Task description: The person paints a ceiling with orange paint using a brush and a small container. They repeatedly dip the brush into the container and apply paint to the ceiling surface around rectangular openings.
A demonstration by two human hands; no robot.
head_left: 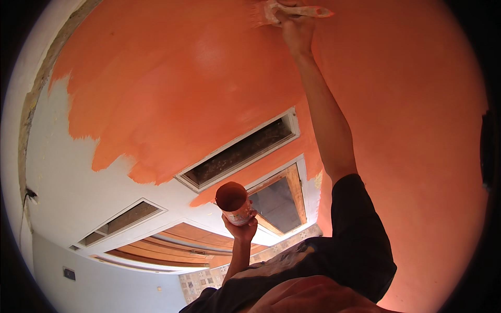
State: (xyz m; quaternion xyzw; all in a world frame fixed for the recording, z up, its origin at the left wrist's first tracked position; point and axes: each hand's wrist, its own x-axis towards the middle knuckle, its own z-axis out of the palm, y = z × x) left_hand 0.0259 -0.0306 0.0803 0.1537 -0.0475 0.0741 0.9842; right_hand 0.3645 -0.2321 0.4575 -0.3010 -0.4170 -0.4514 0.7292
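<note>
High on the wall, my right hand grips a paintbrush with a pale, paint-smeared handle. Its bristles press against the orange-painted wall, and faint streaks show at their left. Lower down, my left hand is wrapped round a paint can, held upright in front of the wall. The can's inside is coated orange and its outside carries a label; how much paint it holds is too dark to tell.
A ragged edge divides the orange from the bare white wall at left. A long vent opening sits above a wood-framed window. A smaller vent opening is above wooden door panels. Patterned floor tiles show below.
</note>
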